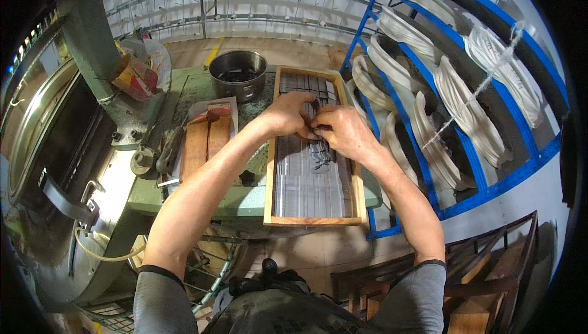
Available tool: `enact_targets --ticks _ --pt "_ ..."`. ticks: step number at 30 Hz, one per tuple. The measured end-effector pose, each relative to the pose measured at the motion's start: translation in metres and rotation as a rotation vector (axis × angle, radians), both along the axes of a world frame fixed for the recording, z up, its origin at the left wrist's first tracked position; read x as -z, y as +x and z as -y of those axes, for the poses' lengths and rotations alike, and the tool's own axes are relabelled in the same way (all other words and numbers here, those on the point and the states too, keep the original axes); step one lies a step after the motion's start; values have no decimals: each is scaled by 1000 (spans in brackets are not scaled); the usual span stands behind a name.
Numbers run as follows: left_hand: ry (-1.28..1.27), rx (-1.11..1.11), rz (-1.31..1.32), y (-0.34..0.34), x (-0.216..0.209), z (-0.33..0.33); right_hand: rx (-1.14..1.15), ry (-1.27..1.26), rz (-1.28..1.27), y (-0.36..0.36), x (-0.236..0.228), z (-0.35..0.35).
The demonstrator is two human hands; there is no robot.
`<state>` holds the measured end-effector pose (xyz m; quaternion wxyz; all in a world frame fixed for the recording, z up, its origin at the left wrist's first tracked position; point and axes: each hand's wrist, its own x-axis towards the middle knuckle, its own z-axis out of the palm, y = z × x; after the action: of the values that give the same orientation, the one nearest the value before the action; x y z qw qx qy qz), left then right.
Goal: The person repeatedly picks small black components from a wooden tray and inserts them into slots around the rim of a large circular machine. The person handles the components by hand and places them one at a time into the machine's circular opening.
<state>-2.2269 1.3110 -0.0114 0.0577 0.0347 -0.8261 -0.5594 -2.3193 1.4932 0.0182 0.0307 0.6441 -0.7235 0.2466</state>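
Observation:
A shallow wooden-framed tray [269,178] lies lengthwise on the green bench, lined with rows of thin grey strips [309,193]. Over the tray's middle my left hand [288,115] curls its fingers around something small and dark. My right hand [344,131] meets it from the other side, fingertips pinched together by the same spot. The fingers cover most of what they hold, so its kind does not show. Just below the hands, a loose cluster of dark thin pieces [321,155] rests on the strips.
A metal pot [237,75] with dark contents stands on the green bench [245,196], behind wooden blocks [207,138]. Green machinery [92,46] rises at left. A blue rack [484,196] with white bundles borders the right side. A dark metal frame holding wood [484,291] is at lower right.

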Motion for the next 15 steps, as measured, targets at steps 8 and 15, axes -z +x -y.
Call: enact_targets --ticks 8,15 --pt "712 -156 53 53 -18 -10 -142 -229 122 26 -21 -18" --pt "933 -216 -63 97 -10 -36 -207 -328 8 60 -11 -23"
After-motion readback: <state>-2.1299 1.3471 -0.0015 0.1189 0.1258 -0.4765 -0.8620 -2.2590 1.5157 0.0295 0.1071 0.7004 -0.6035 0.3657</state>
